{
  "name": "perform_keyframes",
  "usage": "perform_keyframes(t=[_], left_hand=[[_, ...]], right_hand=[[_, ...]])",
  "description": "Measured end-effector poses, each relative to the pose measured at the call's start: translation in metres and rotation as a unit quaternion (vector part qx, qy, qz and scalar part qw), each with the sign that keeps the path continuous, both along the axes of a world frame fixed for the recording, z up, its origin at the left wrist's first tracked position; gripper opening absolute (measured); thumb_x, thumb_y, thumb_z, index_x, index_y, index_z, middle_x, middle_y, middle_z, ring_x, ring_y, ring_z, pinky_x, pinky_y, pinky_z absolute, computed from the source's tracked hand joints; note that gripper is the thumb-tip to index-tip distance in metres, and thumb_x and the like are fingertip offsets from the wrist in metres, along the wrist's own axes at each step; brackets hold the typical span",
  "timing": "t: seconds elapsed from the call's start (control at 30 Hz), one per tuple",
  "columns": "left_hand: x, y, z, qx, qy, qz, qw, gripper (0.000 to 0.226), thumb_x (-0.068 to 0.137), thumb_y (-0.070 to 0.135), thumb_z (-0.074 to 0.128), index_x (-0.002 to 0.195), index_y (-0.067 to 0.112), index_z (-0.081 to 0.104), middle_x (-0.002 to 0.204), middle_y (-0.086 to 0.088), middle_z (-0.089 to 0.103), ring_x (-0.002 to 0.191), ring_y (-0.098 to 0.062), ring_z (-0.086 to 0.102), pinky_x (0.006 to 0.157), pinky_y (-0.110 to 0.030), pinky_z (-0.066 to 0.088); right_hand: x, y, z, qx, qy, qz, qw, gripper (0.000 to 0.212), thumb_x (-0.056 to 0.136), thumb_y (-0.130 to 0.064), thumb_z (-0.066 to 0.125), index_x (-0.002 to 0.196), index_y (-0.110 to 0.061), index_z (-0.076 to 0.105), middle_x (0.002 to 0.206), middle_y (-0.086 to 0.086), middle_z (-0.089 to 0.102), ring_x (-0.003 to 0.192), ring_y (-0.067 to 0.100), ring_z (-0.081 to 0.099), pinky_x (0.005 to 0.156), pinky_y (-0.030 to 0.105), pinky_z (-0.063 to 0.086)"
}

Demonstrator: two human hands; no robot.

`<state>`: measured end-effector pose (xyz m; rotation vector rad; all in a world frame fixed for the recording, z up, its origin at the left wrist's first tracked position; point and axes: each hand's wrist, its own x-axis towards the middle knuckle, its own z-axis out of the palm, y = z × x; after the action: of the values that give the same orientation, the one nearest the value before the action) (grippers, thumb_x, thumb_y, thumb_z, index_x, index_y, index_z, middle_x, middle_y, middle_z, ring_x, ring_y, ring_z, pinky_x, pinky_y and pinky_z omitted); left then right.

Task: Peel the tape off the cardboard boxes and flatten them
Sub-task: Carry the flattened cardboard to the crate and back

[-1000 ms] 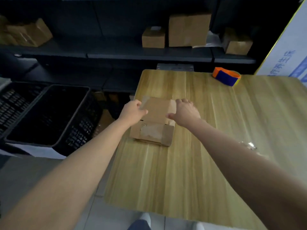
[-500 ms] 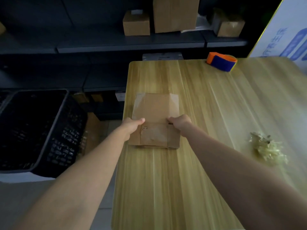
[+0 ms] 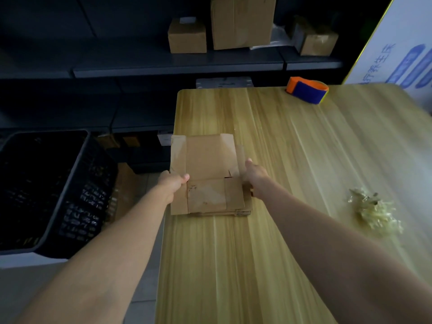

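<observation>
A flattened brown cardboard box [image 3: 205,174] lies at the left edge of the wooden table [image 3: 292,160], on top of other flattened cardboard. My left hand [image 3: 171,182] grips its left edge, thumb on top. My right hand [image 3: 256,177] grips its right edge. A crumpled wad of peeled clear tape [image 3: 374,211] sits on the table to the right.
An orange and blue tape dispenser [image 3: 307,90] stands at the table's far side. A black plastic crate [image 3: 46,190] is on the floor to the left. Dark shelves behind hold several cardboard boxes [image 3: 242,21]. A white printed board [image 3: 402,50] leans at the far right.
The box has been pressed flat and its flap laid open. Both hands slid from its top to its side edges. The view tilted down, bringing the tape wad into sight.
</observation>
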<state>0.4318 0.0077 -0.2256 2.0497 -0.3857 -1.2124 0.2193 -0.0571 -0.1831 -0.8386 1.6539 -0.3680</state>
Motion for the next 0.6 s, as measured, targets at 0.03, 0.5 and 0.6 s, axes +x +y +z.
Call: perform_keyframes(t=[0.03, 0.5, 0.6], left_hand=[[0.002, 0.001, -0.003, -0.002, 0.011, 0.000, 1.000, 0.068, 0.082, 0.025, 0.072, 0.139, 0.008, 0.038, 0.138, -0.012, 0.048, 0.123, -0.033, 0.048, 0.104, -0.053, 0.039], [-0.005, -0.004, 0.068, -0.050, 0.067, -0.010, 0.996, 0.041, 0.085, 0.016, 0.069, 0.124, 0.015, 0.057, 0.117, -0.011, 0.063, 0.105, -0.030, 0.059, 0.096, -0.051, 0.045], [-0.027, -0.019, 0.098, -0.065, 0.056, -0.044, 0.995, 0.039, 0.082, 0.019, 0.073, 0.119, 0.011, 0.061, 0.115, -0.011, 0.065, 0.103, -0.030, 0.061, 0.096, -0.051, 0.046]], right_hand=[[0.000, 0.000, 0.001, 0.004, 0.001, 0.001, 1.000, 0.059, 0.098, -0.049, 0.035, 0.139, -0.007, 0.041, 0.132, 0.012, 0.050, 0.119, 0.031, 0.049, 0.102, 0.043, 0.041], [-0.041, -0.011, 0.059, -0.180, 0.100, 0.004, 0.979, 0.040, 0.101, -0.027, 0.041, 0.128, 0.001, 0.049, 0.124, 0.017, 0.056, 0.111, 0.033, 0.055, 0.082, 0.033, 0.043], [-0.089, -0.013, 0.093, -0.235, 0.132, -0.005, 0.963, 0.038, 0.101, -0.027, 0.040, 0.125, 0.001, 0.047, 0.124, 0.019, 0.056, 0.111, 0.035, 0.054, 0.082, 0.033, 0.042]])
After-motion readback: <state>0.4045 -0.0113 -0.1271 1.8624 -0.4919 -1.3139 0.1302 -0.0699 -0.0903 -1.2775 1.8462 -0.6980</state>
